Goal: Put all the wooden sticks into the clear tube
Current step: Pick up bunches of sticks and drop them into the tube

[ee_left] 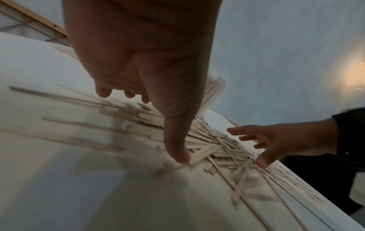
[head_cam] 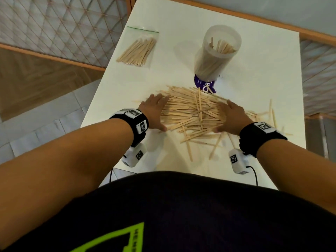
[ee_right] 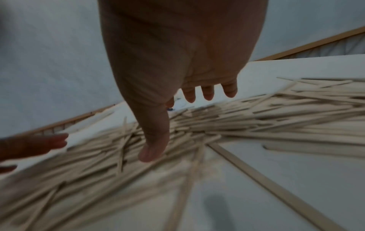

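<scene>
A big heap of flat wooden sticks (head_cam: 190, 111) lies on the white table (head_cam: 254, 73), with loose ones strewn to the right and front. Behind it stands the clear tube (head_cam: 216, 51), upright, several sticks inside. My left hand (head_cam: 154, 111) presses flat against the heap's left side, fingers straight; its thumb (ee_left: 177, 150) touches the stick ends. My right hand (head_cam: 231, 117) lies flat on the heap's right side, fingers straight. In the right wrist view the thumb (ee_right: 152, 150) rests on the sticks (ee_right: 256, 125). Neither hand grips anything.
A zip bag of more sticks (head_cam: 138, 50) lies at the table's far left. A purple label (head_cam: 205, 84) lies under the tube's base. The table's left edge runs close to my left hand, and scattered sticks (head_cam: 271, 113) reach toward the right edge.
</scene>
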`<state>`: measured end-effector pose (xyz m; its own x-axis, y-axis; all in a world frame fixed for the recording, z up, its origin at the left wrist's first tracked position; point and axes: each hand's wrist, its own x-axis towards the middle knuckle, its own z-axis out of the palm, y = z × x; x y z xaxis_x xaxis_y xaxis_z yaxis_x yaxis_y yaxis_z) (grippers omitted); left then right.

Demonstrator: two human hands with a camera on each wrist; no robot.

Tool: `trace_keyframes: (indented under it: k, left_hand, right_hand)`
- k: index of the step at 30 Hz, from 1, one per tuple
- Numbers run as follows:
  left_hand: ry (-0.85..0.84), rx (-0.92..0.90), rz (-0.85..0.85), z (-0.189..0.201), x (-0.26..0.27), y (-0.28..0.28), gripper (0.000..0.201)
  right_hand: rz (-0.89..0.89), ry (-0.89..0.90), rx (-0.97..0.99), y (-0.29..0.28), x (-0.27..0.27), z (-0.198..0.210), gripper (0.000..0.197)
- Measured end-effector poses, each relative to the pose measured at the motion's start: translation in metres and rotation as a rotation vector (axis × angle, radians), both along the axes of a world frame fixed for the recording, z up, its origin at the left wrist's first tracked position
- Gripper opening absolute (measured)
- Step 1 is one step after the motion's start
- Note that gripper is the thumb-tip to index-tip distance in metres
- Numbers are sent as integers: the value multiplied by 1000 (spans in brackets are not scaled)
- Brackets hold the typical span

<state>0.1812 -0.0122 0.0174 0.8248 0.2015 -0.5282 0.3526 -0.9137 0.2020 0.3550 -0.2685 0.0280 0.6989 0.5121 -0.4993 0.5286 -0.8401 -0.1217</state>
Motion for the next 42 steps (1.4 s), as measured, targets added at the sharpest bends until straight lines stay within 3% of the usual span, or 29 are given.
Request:
trace_keyframes:
  k: [2, 4, 10, 16, 26, 30, 33, 37, 40, 42]
  left_hand:
    - [-61, 29, -7, -7, 3, -12, 120]
    - [-120, 59, 4, -8, 7, -21, 110]
    - [-216, 186, -21, -1, 19, -32, 37]
    - [-160, 221, -29, 8, 27, -31, 32]
    - [-125, 211, -132, 44, 28, -30, 32]
    - [-60, 314, -194, 61, 28, -28, 45]
    - [17, 342, -185, 75, 28, -26, 55]
    - [27, 244, -67, 95, 22, -22, 38]
    - [-56, 124, 67, 105, 19, -20, 26]
    - [-126, 8, 184, 109, 19, -19, 32]
  right_hand:
    - [74, -50, -41, -6, -6, -8, 116]
    - [51, -72, 2, -8, -8, -15, 105]
    - [188, -244, 17, -13, -8, -16, 38]
    - [221, -306, 53, -21, -5, -13, 21]
    - [238, -179, 62, -26, 8, 11, 26]
    - [216, -171, 22, -27, 11, 19, 33]
    - [117, -124, -11, -26, 9, 27, 36]
    - [-83, -32, 55, -24, 7, 35, 28]
    - [-281, 87, 264, -22, 6, 42, 36]
    - [-395, 156, 458, -18, 1, 48, 44]
